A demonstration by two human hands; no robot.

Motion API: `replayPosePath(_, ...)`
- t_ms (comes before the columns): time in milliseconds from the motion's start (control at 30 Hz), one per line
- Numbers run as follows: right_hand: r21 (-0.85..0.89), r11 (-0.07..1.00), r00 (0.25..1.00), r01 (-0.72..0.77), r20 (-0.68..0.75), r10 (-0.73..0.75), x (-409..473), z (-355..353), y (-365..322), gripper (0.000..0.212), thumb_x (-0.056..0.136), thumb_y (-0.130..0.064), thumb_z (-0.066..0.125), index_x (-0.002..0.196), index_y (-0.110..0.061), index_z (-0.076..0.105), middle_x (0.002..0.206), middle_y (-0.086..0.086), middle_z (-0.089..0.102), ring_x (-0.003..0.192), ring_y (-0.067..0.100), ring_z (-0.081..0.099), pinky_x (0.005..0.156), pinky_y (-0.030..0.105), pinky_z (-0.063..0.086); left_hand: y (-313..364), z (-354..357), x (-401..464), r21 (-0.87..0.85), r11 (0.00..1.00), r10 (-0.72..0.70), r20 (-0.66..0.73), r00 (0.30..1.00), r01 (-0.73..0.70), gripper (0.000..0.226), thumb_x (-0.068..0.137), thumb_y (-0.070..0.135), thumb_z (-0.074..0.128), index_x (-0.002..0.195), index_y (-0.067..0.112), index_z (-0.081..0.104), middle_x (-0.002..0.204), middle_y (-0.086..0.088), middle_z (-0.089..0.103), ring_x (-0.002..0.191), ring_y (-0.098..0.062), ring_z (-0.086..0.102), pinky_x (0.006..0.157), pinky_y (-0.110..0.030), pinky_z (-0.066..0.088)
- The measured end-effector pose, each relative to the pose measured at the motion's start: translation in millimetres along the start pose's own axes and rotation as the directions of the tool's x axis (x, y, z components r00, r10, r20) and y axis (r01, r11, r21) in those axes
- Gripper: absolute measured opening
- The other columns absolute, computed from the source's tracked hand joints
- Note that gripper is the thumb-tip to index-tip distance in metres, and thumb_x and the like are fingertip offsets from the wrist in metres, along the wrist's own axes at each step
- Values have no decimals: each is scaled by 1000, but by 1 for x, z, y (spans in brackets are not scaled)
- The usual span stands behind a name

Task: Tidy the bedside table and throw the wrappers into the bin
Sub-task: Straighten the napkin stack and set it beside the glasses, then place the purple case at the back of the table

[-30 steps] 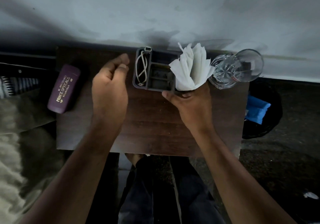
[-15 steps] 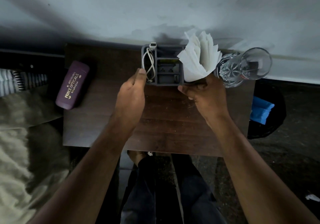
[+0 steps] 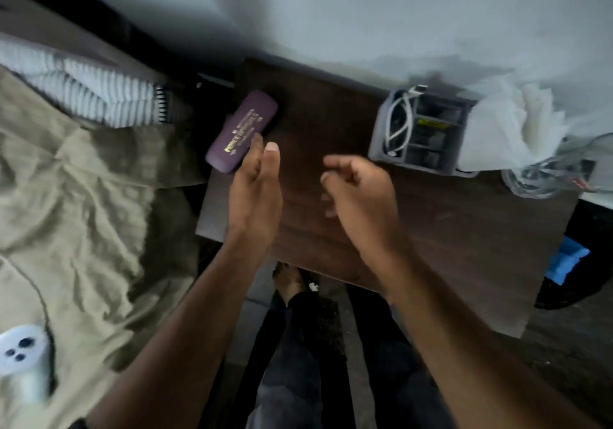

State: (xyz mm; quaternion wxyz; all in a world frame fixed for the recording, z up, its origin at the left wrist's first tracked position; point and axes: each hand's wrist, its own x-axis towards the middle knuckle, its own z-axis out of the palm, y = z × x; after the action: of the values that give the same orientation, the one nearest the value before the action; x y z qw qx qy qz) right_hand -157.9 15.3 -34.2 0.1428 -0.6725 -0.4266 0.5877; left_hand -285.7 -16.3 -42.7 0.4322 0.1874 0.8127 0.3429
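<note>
Purple spectacle case (image 3: 241,131) at bedside table's (image 3: 431,229) left edge, my left hand (image 3: 255,193) open beside it, I judge to straighten it | right hand (image 3: 361,193) loosely curled, empty, mid-table | organiser (image 3: 421,130) back-right | bin (image 3: 570,272) beyond table's right, blue wrapper (image 3: 567,259) inside

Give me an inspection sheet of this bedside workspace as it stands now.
Surface: dark wood bedside table, bare in the middle.
Job's things: purple glasses case at the table's left edge; grey organiser at the back; white tissues beside it; glass at the right, blurred.
Clutter: no wrappers seen on the table.
Hands: left hand open, fingertips by the case; right hand loosely curled, holding nothing.
Cables: white cable in the organiser's left compartment.
Surroundings: bed sheet left; dark bin with something blue right.
</note>
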Motion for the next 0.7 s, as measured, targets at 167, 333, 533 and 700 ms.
replayPosePath(167,-150,968,979,203,36,-199,51,43,-38,50,87,-19,68,136,-17,62,109,-2,71,89,12,65,97,42,56,-27,-49,4,-148,987,-84,-108,991,67,43,103,39,51,143,24,53,132,9,63,113,6,59,88,-17,46)
replayPosePath(333,-427,857,958,287,141,-250,87,68,-52,69,90,-17,63,155,-13,39,156,5,48,134,20,52,115,33,40,-45,-70,12,-334,926,-196,-26,980,176,61,106,50,35,158,19,30,164,2,35,146,-7,35,120,-28,31)
replayPosePath(533,-379,903,966,204,225,-123,97,84,-41,78,86,-9,63,158,-18,33,149,9,51,128,19,56,111,36,46,-38,-70,27,-415,882,-182,133,974,221,61,107,52,23,154,14,34,148,10,57,130,7,52,101,-10,41)
replayPosePath(700,-262,949,984,176,40,-171,82,67,-39,67,81,-23,67,146,-14,53,148,5,55,129,20,59,107,44,52,-33,-71,43,-334,914,-165,209,964,229,56,109,47,24,153,15,37,145,13,55,121,14,52,95,-4,39)
